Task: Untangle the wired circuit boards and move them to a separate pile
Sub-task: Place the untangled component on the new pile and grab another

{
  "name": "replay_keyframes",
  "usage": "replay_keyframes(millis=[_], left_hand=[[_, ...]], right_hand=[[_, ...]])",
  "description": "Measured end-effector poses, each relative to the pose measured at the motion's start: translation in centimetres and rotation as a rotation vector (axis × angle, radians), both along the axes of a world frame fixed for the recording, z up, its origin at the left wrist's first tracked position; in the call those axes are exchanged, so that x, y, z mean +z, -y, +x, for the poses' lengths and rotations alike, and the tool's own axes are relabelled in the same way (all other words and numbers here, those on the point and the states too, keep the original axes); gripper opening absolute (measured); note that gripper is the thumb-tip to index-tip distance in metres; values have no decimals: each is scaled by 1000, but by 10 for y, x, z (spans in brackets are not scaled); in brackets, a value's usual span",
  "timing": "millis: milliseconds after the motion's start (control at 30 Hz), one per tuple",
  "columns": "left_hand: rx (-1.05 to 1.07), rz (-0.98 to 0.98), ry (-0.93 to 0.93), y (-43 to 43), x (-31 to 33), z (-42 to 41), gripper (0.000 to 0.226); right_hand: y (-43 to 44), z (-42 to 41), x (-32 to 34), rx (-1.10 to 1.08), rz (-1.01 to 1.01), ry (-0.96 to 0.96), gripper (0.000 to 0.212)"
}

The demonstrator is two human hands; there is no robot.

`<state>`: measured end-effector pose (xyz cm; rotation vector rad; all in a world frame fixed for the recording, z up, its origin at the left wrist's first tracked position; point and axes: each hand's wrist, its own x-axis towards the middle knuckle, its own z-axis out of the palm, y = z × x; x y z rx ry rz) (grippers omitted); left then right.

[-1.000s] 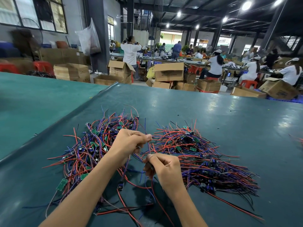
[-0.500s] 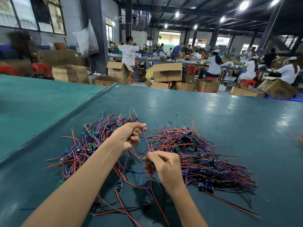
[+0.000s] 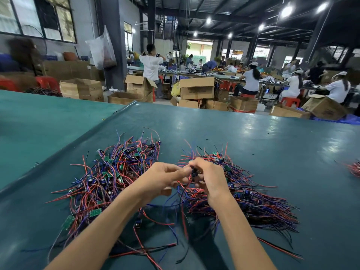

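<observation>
In the head view, the left hand (image 3: 161,180) and the right hand (image 3: 210,178) meet just above the green table (image 3: 253,137). The curled fingers of both hands pinch one small dark circuit board (image 3: 193,173) between them, and its red and blue wires hang down. It is held up between two heaps: a messy pile (image 3: 109,178) of wires and little green boards on the left, and a second pile (image 3: 253,199) on the right, partly under the right hand.
</observation>
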<state>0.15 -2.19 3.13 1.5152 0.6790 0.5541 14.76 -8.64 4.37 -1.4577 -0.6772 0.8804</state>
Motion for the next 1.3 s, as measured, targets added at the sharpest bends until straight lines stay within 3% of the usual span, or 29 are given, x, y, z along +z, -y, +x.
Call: replay_keyframes(millis=[233,400,467,600,933,1300], left_hand=[[-9,-24,45,9,-9,10,28],[103,-112,98,8,-15,11,34],[160,-136,119,5,-16,11,25],[175,-180,145,1,-25,9,23],[85,-271,258,1,-54,0,30],[97,-196,145,-6,-32,5,34]], right_hand=[[7,0,-3,147,-112,-25,15],[13,-3,-17,210,-21,-124,36],[22,-8,-26,223,-16,-142,42],[37,-26,-45,338,66,-101,35],[23,-36,-58,294,32,-35,21],[23,-33,-43,265,10,-72,26]])
